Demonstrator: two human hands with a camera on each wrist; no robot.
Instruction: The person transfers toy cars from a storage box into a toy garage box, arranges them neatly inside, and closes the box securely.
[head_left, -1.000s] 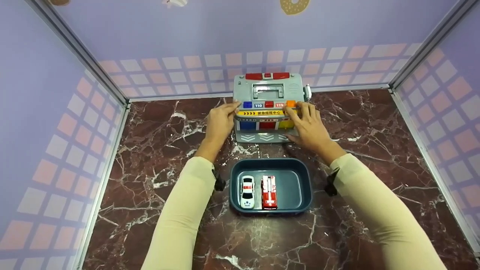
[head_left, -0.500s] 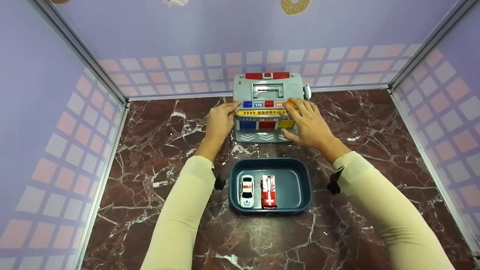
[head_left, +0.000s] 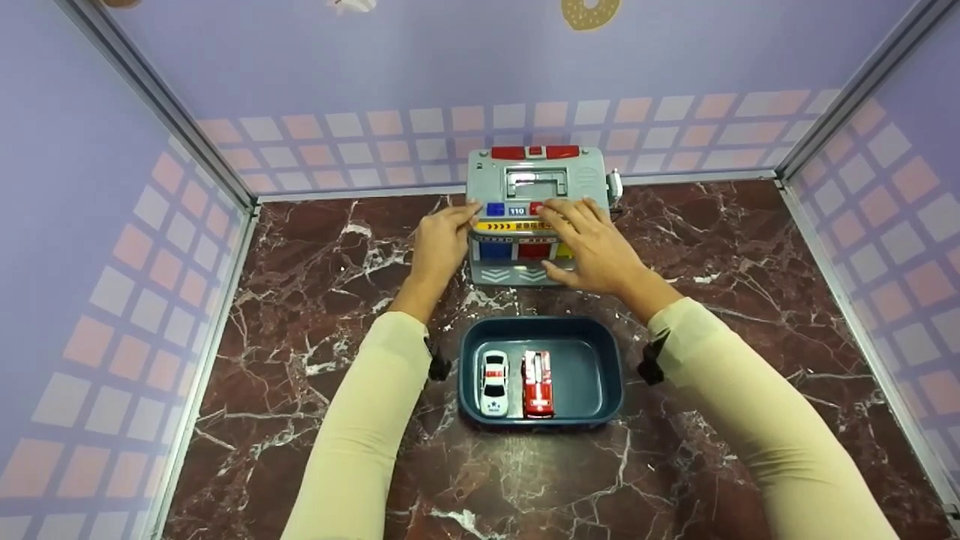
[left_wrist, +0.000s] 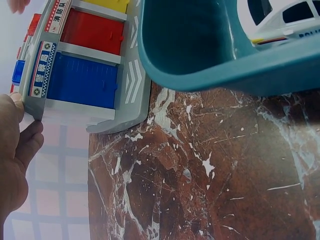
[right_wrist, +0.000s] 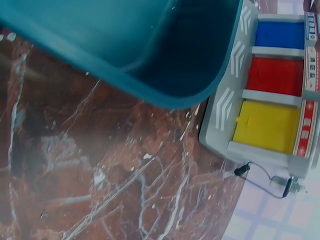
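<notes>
Gripping the grey toy station (head_left: 495, 184) at its front left corner, my left hand (head_left: 441, 244) is holding thumb and fingers round the roof edge. My right hand (head_left: 596, 247), well apart from it, is resting slightly bent fingers over the roof's front, tips at the red button (head_left: 535, 208); whether they are pressing it, I cannot tell. Station is standing upright near the back wall (head_left: 420, 60), on the marbled tabletop (head_left: 337, 337). Blue tray (head_left: 581, 379) is sitting nearer me, between my 2 cream sleeves (head_left: 356, 427). Only the head view is showing both toys inside: white police car (head_left: 494, 384) on the left, red fire truck (head_left: 538, 384) beside it, a gap between.

Left wrist view: showing the blue door (left_wrist: 82, 82) and 1 flank of the police car, lettering included. Right wrist view: showing all 3 doors, the yellow door (right_wrist: 267, 125) among them, which my right hand is partly hiding from the head camera; also a thin cord with black ends (right_wrist: 287, 188) by the station's side.
</notes>
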